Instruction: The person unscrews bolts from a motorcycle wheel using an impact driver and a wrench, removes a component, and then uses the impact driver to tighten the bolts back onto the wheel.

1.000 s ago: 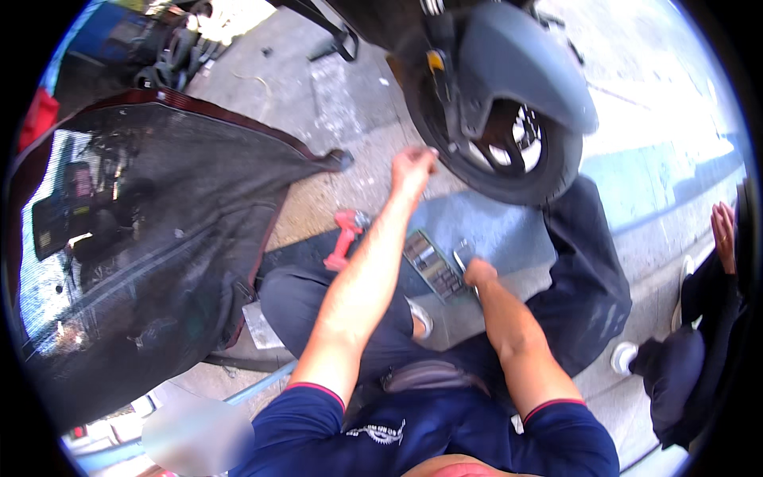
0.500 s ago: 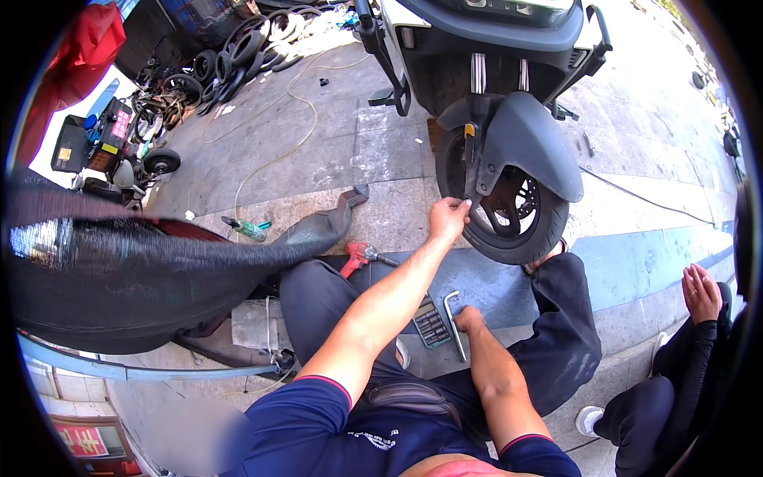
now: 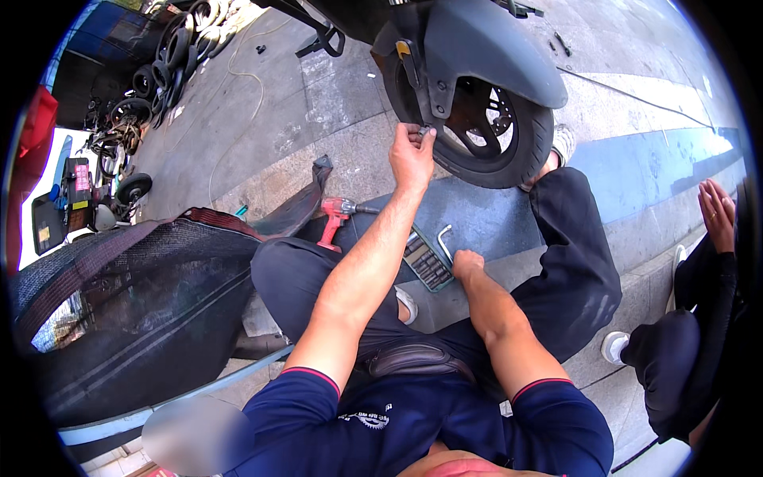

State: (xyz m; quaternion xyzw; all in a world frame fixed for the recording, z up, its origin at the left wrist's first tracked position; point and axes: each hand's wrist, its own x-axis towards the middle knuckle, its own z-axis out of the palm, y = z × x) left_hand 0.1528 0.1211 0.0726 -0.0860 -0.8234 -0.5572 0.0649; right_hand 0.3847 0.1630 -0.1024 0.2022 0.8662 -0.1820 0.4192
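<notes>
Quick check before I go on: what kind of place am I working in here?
Most likely a street-side scooter repair spot: paved ground, a scooter front wheel under the left hand, a socket set by the right hand, and piled tyres.

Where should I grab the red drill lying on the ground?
Take the red drill by its handle, the red part slanting down toward the left knee. Come from above: it lies flat on its side with its bit pointing right toward the hex key, so the handle is free to close the grip around.
</notes>
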